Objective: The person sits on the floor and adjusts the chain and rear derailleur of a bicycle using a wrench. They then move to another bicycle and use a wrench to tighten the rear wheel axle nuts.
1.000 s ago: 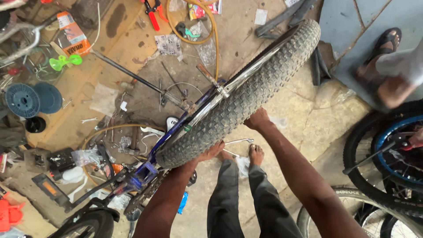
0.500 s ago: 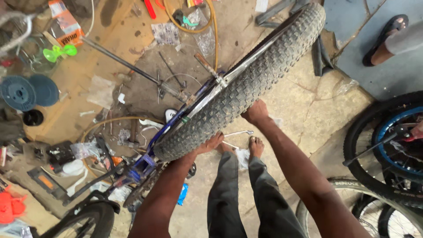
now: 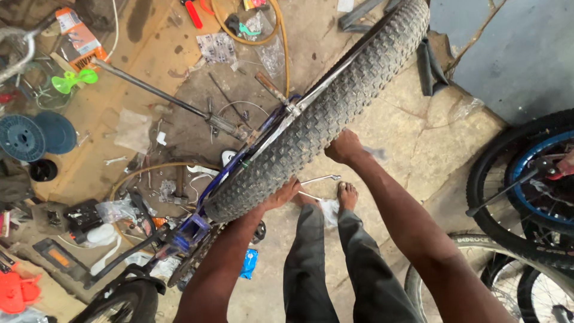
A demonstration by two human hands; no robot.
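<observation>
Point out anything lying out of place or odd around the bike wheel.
A spanner lies on the floor right at the person's bare feet, under the knobby tyre that both hands, left and right, press on. Tools, wrappers and a yellow hose lie scattered across the floor to the left. The tyre itself shows no damage.

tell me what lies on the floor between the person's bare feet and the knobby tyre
In the head view a slim metal spanner lies on the concrete between the right foot and the knobby tyre, which both hands grip; a white rag lies between the feet.
</observation>
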